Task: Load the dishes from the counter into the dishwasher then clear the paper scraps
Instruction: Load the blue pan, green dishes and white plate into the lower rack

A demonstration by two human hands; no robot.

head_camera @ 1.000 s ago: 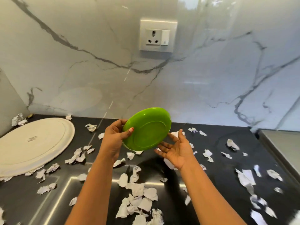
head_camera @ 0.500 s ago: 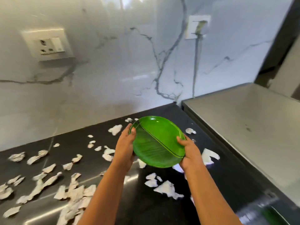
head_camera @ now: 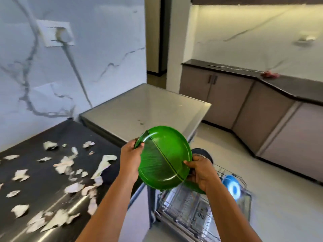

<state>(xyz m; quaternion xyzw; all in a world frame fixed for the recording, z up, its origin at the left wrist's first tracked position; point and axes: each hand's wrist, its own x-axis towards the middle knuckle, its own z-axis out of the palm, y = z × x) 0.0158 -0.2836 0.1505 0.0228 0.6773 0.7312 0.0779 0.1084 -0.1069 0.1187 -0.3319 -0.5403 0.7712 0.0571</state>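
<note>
Plate: a green plate [head_camera: 162,158] is held in the air between both hands. It is tilted with its inner face toward the camera, past the counter's edge and above the near end of the dishwasher rack [head_camera: 192,206].
Left hand: the left hand [head_camera: 130,160] grips the plate's upper-left rim, with the thumb over the front edge.
Right hand: the right hand [head_camera: 201,172] grips the lower-right rim, with the fingers curled round it.
What has changed: a second ago the left hand alone held the plate over the black counter [head_camera: 43,189], underside to the camera, with the right hand open beneath. Half a second ago both hands had it, turned face up. Now the view has swung right, and the plate has left the counter.
Rack: the wire rack is drawn out low beside a grey-topped unit [head_camera: 145,109]. A blue round dish [head_camera: 231,186] stands at its far side. A dark round item [head_camera: 201,152] shows just behind the plate. A sliver of green shows under the right hand; what it is cannot be told.
Paper scraps: white paper scraps [head_camera: 66,165] are still scattered across the counter, untouched.
Meaning for the task: the plate is likely about to be slotted into the rack. The large white plate seen a second ago is now out of view, so loading is probably unfinished, and clearing the scraps has not begun.
</note>
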